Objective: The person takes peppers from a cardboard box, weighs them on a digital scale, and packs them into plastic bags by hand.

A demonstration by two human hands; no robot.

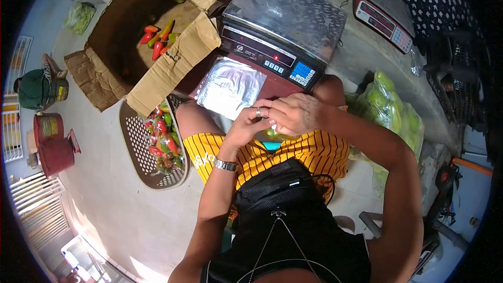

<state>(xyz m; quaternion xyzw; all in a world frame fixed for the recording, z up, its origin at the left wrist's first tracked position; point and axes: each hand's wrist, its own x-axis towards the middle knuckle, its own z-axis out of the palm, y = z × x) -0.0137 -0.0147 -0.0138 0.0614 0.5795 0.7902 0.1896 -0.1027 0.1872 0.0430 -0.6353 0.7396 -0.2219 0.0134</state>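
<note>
Just above the lap, my left hand (250, 126), with a ring on one finger, meets my right hand (294, 114). Both hands are closed around the top of a clear bag with green produce (273, 132), partly hidden under the fingers. Beyond them lies a stack of clear plastic bags (230, 88). A black digital scale (277, 21) with a metal plate stands behind the hands. To its left, an open cardboard box (112, 36) holds red, yellow and green peppers (157, 42).
A perforated basket (137, 152) with bagged peppers (166, 141) stands on the floor at the left. Large bags of green produce (390, 107) are at the right. A second scale (382, 15) sits at the back right. A person (35, 89) is at the far left, near red buckets (51, 149).
</note>
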